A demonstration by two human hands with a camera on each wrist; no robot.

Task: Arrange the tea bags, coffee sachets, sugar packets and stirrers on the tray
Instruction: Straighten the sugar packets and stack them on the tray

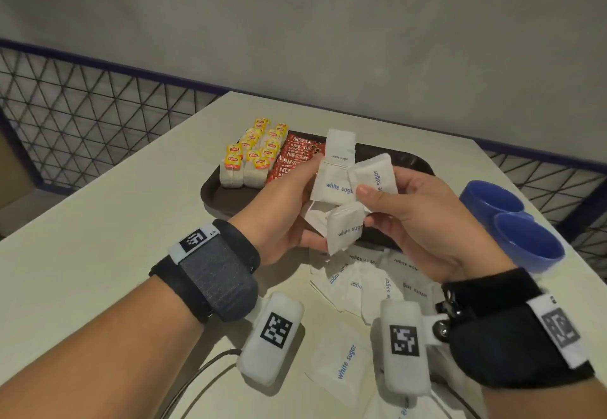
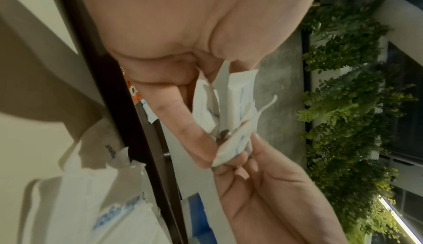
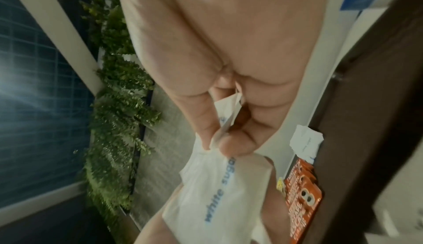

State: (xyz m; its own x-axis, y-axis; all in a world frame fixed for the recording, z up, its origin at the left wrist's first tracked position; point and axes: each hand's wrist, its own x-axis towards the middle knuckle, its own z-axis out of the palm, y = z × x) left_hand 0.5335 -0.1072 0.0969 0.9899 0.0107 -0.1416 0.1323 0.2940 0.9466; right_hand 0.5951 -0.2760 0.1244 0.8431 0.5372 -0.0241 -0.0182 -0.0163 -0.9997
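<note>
Both hands raised above the tray (image 1: 226, 201): left hand (image 1: 282, 208) gripping a fanned bunch of sugar packets (image 1: 331, 185), right hand (image 1: 417, 218) pinching one of them (image 1: 374, 173). Risk: loose fan slipping, scattering onto coffee sachets (image 1: 295, 159) beyond the left hand.

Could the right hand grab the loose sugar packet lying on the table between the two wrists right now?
Probably not yet. The right hand is pinching a white sugar packet from the bunch both hands hold above the tray. The loose sugar packet lies uncovered on the table, so the path is free once the hand lets go.
</note>
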